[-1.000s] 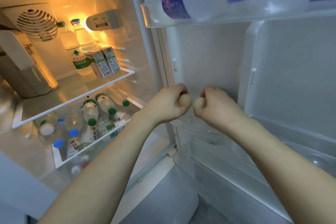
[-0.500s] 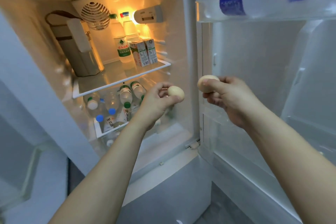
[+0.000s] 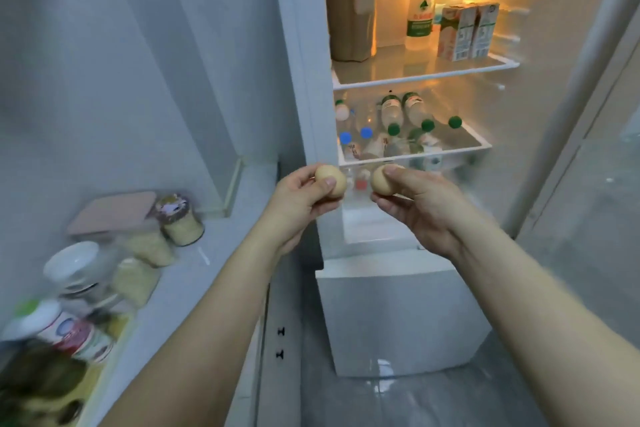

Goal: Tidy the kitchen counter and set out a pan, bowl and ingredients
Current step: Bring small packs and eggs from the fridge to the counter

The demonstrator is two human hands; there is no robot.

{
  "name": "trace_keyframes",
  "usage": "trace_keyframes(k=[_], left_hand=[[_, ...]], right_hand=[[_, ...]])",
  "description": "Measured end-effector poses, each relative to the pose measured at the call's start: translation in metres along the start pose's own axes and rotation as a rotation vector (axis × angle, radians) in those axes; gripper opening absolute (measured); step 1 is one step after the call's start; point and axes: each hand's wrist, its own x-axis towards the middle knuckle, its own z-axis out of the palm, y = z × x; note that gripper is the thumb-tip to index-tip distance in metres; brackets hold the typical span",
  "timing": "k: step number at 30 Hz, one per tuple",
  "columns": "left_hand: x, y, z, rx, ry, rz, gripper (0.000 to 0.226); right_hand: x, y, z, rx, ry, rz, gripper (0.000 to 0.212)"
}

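My left hand pinches a pale brown egg between thumb and fingers. Close beside it, my right hand holds a second egg the same way. Both eggs hover at the same height in front of the open fridge, about level with its lower shelf of lying water bottles. The two eggs are a short gap apart and do not touch.
The kitchen counter lies to the left, with a pink-lidded container, jars of grains and blurred bottles. Milk cartons stand on the fridge's upper shelf. The fridge door stands open at right.
Both hands lifted the eggs out of the door shelf and drew them back. The view swung left, bringing the counter into sight and pushing the door out to the right edge.
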Motion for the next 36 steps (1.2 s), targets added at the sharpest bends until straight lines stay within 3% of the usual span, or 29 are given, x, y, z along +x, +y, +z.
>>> trace_keyframes(k=[4,15,24,30,36], left_hand=[[-0.052,-0.019,-0.05,-0.027,0.2,-0.055,0.03],[-0.229,-0.046,-0.137,-0.016,0.781,-0.089,0.034],[-0.413,-0.077,-0.126,-0.191,1.15,-0.112,0.019],[-0.568,-0.081,-0.098,-0.218,1.421,-0.011,0.024],[-0.718,-0.094,-0.054,-0.26,1.608,0.003,0.026]], right_hand=[[-0.011,0.042,0.037,-0.058,-0.104,0.16,0.019],[-0.071,0.14,0.133,-0.266,-0.508,0.468,0.023],[-0.189,0.219,0.175,-0.457,-0.87,0.656,0.026],[-0.332,0.259,0.197,-0.56,-1.18,0.719,0.029],[-0.478,0.288,0.195,-0.596,-1.382,0.786,0.028]])
